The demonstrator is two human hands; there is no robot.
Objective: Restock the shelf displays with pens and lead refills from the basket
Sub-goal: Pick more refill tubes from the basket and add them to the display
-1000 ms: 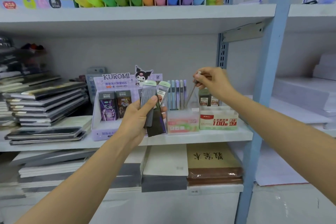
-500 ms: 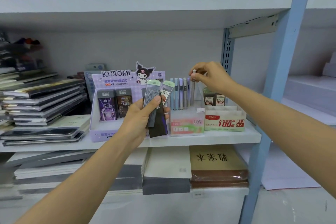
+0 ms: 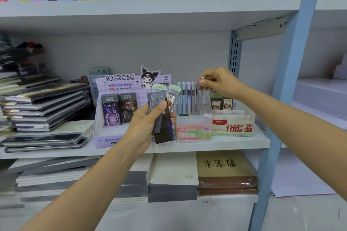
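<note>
Now that the grey pen (image 3: 201, 97) has swung from a slant to nearly upright, it is all but seated in the Fruit Soda pen box (image 3: 193, 129).

Nearest, the left hand (image 3: 144, 124) is raised before the shelf (image 3: 234, 144) as it was a second ago. With its thumb across the front and its fingers curled behind, it grips a fan of lead refill cases (image 3: 157, 110), probably the next stock to place. Beyond it, the right hand (image 3: 217, 82), arm stretched forward, pinches the pen's cap between thumb and fingertips. The barrel's lower end is down among the pastel pens at the box's right end. Further back stand the Kuromi display (image 3: 112, 99) and the red-labelled lead box (image 3: 232, 127), likely homes for the refills. No basket is in view.
</note>
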